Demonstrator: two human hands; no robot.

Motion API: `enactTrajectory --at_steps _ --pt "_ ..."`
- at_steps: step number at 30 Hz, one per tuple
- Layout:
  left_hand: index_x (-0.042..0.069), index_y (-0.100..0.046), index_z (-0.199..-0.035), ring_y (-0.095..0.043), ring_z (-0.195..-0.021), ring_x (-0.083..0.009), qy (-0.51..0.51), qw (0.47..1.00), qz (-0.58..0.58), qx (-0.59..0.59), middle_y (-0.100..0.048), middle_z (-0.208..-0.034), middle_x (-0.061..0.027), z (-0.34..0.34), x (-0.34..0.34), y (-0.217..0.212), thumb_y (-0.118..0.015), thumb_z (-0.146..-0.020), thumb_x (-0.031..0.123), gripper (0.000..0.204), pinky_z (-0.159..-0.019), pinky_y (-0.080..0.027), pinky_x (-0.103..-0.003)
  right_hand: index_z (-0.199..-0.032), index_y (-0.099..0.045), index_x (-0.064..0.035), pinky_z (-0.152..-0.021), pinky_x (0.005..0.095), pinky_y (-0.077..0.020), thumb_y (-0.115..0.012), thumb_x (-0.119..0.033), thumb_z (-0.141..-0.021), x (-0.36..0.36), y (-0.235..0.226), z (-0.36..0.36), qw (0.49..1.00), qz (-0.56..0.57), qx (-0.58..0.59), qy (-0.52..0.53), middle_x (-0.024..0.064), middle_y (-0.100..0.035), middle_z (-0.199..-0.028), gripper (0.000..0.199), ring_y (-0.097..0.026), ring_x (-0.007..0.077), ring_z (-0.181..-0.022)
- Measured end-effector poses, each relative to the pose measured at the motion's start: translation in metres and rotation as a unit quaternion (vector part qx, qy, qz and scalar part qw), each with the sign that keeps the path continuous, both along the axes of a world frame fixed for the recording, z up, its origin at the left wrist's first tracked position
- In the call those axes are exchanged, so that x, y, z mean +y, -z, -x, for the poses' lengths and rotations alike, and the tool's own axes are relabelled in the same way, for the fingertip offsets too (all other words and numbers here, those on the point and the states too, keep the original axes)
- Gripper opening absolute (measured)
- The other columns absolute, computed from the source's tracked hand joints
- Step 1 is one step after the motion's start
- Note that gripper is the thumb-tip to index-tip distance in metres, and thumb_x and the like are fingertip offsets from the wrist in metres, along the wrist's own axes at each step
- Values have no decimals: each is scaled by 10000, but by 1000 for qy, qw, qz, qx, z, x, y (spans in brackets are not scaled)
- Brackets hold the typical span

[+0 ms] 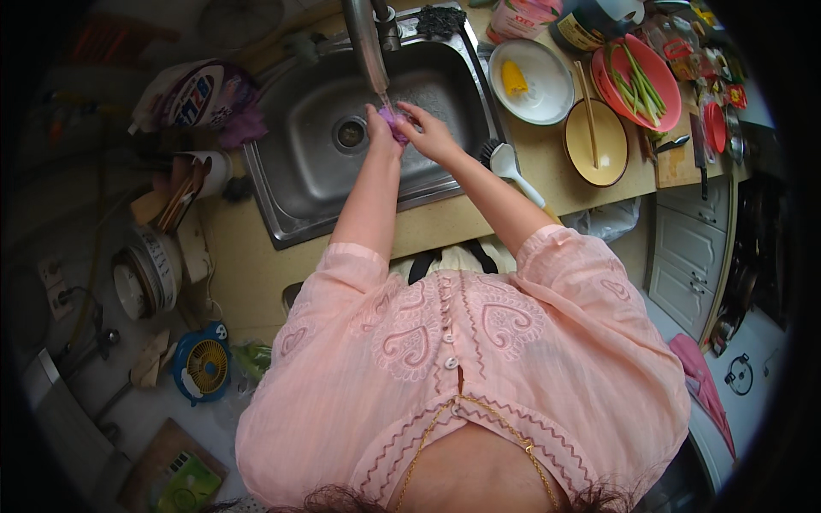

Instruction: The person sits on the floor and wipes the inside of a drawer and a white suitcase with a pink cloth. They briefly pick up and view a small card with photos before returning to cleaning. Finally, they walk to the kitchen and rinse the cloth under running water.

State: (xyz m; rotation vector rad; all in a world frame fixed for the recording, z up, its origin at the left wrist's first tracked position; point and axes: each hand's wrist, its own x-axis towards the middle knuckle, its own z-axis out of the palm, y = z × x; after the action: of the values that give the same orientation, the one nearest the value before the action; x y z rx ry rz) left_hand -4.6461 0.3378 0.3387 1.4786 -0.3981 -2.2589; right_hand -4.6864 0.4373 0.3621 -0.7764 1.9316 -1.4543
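Over the metal sink (299, 128), both hands meet just below the mouth of the faucet (366, 47). Between them is a small, soft-looking purple piece (395, 126); its exact kind is too small to make out. My left hand (378, 128) is closed around its left side, palm turned inward. From the right, my right hand (430, 137) grips it with thumb and bent fingers. A thin stream of water seems to fall onto the piece. The sink's drain (351, 133) lies just left of my left hand.
Right of the sink lie a white scrub brush (506, 161), a white bowl (547, 90) with a yellow piece, a yellow bowl (609, 141) with chopsticks, and a pink basin (673, 94) of green stalks. A knife (701, 158) rests by a cutting board (676, 167). Purple-white bag (192, 98) stands left.
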Motion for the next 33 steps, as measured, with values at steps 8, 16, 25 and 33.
enactTrajectory --at_steps 8,16,25,33 --pt "73 -345 -1249 -293 -1207 -340 170 976 4 134 -379 -1280 -97 -50 0 -20 -209 -905 475 546 -942 -229 -637 -927 -568 4 -603 279 -464 -611 -153 -768 -11 32 27 986 -18 -110 124 108 -616 -754 228 -588 157 -672" --pt "133 -362 -1142 -451 -1059 -365 56 949 -57 306 -470 -1115 -139 -37 6 7 -443 -858 437 424 -850 -356 -618 -885 -544 -4 -801 429 -366 -558 -224 -764 -27 -1 -34 966 9 257 7 210 -523 -883 252 -489 365 -850" --pt "119 -519 -1054 -497 -1023 -224 43 967 30 250 -555 -1051 -56 -27 23 -7 -418 -897 324 277 -896 -395 -349 -1043 -504 -6 -892 436 -344 -424 -199 -845 -50 24 16 989 -63 130 42 257 -471 -1086 288 -437 398 -1037" --pt "93 -450 -1183 -463 -1085 -269 25 951 -14 307 -499 -1175 -80 -18 38 -38 -320 -912 313 372 -972 -327 -409 -1310 -280 -54 -974 579 -187 -262 -351 -892 -47 27 17 962 -224 135 -81 148 -293 -1354 513 -258 291 -1264"
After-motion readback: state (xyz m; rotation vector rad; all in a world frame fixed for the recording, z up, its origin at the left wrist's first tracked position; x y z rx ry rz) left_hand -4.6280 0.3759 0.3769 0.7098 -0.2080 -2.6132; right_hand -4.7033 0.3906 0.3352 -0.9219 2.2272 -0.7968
